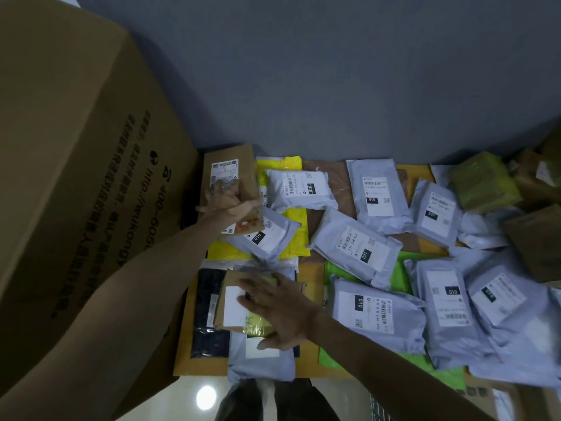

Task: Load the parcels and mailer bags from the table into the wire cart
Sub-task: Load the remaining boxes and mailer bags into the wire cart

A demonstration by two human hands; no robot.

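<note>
Two hands worked among the post on the table (183,338): the left hand (226,200), blurred, lay with fingers spread on a brown parcel (239,165) at centre left of the frame, beside a large cardboard box (76,177) filling the left side. The right hand (282,311), lower centre, rested flat with straight, splayed fingers on a small brown parcel (232,302) bearing a white label. Grey mailer bags (379,196) lay overlapping across the centre and right of the frame, some upon yellow (296,220) and green (400,275) mailers.
</note>
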